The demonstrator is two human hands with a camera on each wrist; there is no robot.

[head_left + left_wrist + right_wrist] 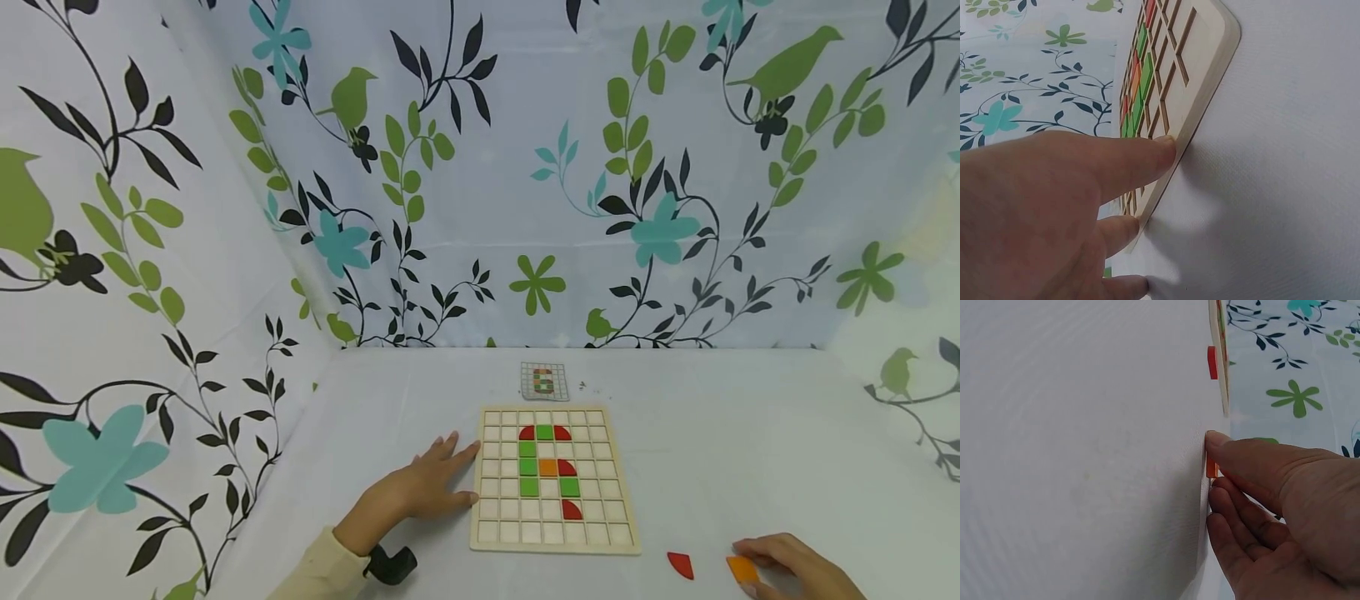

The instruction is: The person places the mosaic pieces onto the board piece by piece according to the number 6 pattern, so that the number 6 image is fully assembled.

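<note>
A wooden grid board lies on the white table, with green, red and orange tiles set in several of its squares. My left hand is at the board's left side, fingers spread. In the left wrist view, the thumb touches the board's rim. Right of the board, my right hand pinches an orange square tile at the table surface; thumb and fingers sit at opposite edges of this tile in the right wrist view. Between board and right hand lies a red quarter-round tile.
Behind the board lies a small card printed with a coloured pattern on a grid. A black device sits at the left wrist. Patterned curtains with leaves and birds stand around the table.
</note>
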